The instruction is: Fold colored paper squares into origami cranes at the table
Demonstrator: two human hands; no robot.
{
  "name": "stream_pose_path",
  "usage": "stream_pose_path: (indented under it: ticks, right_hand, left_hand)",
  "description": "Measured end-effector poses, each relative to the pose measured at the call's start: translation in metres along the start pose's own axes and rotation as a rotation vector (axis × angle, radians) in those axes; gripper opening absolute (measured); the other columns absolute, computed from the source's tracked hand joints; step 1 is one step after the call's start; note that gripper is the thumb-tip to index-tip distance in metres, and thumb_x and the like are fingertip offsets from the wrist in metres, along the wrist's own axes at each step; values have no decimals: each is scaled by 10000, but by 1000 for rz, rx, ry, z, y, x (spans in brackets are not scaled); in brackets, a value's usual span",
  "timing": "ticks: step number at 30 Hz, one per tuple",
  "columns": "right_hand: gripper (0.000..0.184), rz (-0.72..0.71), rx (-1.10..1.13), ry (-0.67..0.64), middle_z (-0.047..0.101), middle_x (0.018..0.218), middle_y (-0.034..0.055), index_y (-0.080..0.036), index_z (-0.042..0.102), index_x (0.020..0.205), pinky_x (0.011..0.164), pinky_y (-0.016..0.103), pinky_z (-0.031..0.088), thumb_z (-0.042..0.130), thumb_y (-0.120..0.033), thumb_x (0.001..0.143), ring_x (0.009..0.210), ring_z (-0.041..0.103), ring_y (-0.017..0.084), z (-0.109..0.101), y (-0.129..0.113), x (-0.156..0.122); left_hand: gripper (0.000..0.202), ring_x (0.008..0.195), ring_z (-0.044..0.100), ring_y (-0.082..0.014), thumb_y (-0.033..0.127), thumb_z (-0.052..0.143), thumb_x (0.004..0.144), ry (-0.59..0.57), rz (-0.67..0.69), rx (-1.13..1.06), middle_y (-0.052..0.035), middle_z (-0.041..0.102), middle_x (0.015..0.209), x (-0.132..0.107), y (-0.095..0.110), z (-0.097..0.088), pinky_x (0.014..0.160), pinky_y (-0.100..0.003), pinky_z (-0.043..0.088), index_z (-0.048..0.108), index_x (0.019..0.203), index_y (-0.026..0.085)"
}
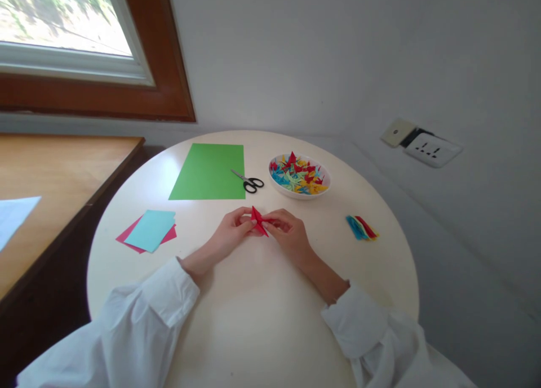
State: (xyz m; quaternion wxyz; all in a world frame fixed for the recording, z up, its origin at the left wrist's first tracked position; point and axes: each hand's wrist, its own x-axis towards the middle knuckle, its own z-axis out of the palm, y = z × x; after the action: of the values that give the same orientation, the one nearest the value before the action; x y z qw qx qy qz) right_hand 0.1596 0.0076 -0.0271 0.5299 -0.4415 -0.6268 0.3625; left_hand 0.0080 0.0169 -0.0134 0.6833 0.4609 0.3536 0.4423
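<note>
A small red folded paper piece (258, 219) is held between both hands just above the round cream table (253, 320). My left hand (232, 230) pinches its left side with closed fingers. My right hand (288, 233) pinches its right side, fingers curled together. Both wrists rest on the table, with white sleeves pushed back on the forearms.
Behind the hands lie a green sheet (210, 172), black-handled scissors (249, 181) and a white bowl (300, 177) of several coloured folded paper figures. A light blue sheet on a pink one (149, 231) lies left. Small coloured paper strips (362, 228) lie right. A wooden ledge (51, 179) stands left.
</note>
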Motion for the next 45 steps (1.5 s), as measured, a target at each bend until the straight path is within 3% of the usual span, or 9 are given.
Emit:
stream_pose_path:
  ticks: [14,20,24,32,45]
  right_hand:
    - [89,-78,-32,-12,624,749,23,-215,679,741,589,262,462,637,-163,683,688,573,141,2,4,-1]
    - [66,-94,-98,-1,604,737,18,-198,643,724,591,260,456,611,-145,701,680,563,138,2,2,-2]
    - [30,-80,-127,28,598,744,17,-197,622,729,608,264,463,597,-182,727,685,563,141,1,1,-2]
    - [37,-51,-121,55,602,740,24,-189,605,726,618,268,465,582,-213,742,678,559,143,1,4,0]
    - [39,-39,-132,30,598,741,28,-195,593,720,615,275,468,572,-218,743,668,556,148,2,3,0]
  left_hand:
    - [238,602,620,-116,182,639,637,9,-26,23,-15,661,674,1,-4,-2,660,-258,502,576,856,112]
    - [300,636,625,-140,299,636,681,60,-8,121,-32,661,688,1,-5,-2,680,-297,505,562,907,115]
    - [303,734,629,-163,331,630,701,93,142,322,-68,663,810,1,-4,-3,701,-308,500,546,912,131]
    - [166,825,585,-161,183,618,685,202,502,630,-65,604,917,1,-8,-10,766,-319,487,613,850,167]
    - [92,861,567,-166,148,595,714,179,558,774,-58,588,874,-1,-2,-8,805,-308,450,665,760,187]
